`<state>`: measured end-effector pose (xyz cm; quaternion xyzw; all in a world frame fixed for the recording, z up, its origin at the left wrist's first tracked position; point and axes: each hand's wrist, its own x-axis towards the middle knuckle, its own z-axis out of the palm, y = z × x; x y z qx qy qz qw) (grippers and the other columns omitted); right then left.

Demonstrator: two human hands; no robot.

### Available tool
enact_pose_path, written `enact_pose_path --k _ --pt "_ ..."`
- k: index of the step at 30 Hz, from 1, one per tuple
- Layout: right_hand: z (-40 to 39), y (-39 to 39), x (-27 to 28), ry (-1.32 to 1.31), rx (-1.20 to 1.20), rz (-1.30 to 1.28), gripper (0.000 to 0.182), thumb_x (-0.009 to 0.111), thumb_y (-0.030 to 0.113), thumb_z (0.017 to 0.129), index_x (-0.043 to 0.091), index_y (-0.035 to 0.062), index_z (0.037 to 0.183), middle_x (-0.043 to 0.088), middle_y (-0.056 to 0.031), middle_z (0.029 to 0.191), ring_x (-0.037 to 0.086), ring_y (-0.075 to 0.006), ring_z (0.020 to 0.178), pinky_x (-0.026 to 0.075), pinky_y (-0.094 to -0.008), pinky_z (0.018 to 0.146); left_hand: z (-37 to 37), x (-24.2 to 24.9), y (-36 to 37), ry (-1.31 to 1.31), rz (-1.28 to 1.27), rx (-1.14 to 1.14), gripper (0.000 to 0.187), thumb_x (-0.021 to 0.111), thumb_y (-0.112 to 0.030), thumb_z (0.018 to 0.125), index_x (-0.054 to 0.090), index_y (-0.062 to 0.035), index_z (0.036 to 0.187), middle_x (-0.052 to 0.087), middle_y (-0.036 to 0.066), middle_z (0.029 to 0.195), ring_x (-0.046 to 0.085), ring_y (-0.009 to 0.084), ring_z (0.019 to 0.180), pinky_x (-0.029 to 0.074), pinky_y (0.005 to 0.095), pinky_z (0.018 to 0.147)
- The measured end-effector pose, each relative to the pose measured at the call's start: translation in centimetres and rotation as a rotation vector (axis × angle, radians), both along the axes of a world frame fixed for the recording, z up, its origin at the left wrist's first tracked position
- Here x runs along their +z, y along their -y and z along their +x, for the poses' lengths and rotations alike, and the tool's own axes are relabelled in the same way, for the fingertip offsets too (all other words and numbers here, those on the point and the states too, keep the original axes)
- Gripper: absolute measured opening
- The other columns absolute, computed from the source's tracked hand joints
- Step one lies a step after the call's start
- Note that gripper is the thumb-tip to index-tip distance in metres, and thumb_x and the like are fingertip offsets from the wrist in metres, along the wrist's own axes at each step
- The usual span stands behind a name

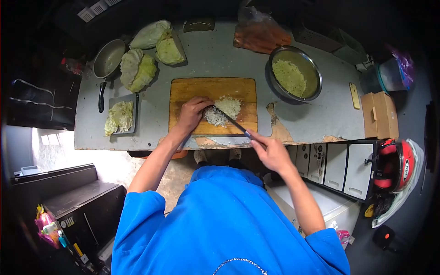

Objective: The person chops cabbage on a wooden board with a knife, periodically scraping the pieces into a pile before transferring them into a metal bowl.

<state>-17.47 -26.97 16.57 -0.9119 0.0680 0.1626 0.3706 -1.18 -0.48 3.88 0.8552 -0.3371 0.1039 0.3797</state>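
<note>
A wooden cutting board (185,87) lies near the table's front edge, with finely chopped cabbage (228,107) heaped on it. The knife (231,121) slants across the chopped bits, tip toward the upper left. My right hand (273,155) is closed around its handle, just past the board's lower right corner. Over the board's left half, my left hand (195,111) has its fingers together and bent at the blade's tip end. Part of that contact is hidden by the fingers.
Right of the board stands a metal bowl (316,75) of chopped cabbage. Cabbage heads (137,71), a frying pan (109,59) and a small tray (134,105) with cabbage leaves sit left. Behind are bagged carrots (261,36). A phone (354,95) and cardboard box (380,114) are far right.
</note>
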Motion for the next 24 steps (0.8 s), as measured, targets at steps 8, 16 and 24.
enact_pose_path --k 8,16,24 --pt "-2.2 0.6 -7.9 0.315 0.015 0.109 0.041 0.061 0.022 0.098 0.065 0.0207 0.139 0.073 -0.0223 0.097 0.07 -0.0436 0.087 0.057 -0.048 0.083 0.3 -0.2 0.2 -0.002 -0.025 0.014 0.034 0.068 0.007 0.077 0.078 -0.0086 0.106 0.075 0.011 0.108 0.071 0.0308 0.103 0.059 0.0399 0.088" --pt "2.1 0.7 4.1 0.053 0.088 -0.059 0.037 0.063 0.025 0.099 0.068 0.0188 0.135 0.07 -0.0211 0.077 0.066 -0.0335 0.064 0.051 -0.0424 0.068 -0.1 0.6 0.5 -0.108 -0.05 0.044 0.034 0.068 0.007 0.078 0.078 -0.0092 0.107 0.075 0.011 0.108 0.071 0.0305 0.103 0.059 0.0395 0.088" --pt "-1.7 0.7 -5.8 0.268 -0.02 0.131 0.038 0.062 0.026 0.099 0.067 0.0223 0.136 0.07 -0.0227 0.084 0.071 -0.0395 0.079 0.055 -0.0486 0.075 0.3 0.1 0.2 0.023 -0.001 -0.012 0.035 0.068 0.007 0.078 0.078 -0.0093 0.107 0.075 0.011 0.106 0.072 0.0306 0.101 0.06 0.0389 0.086"
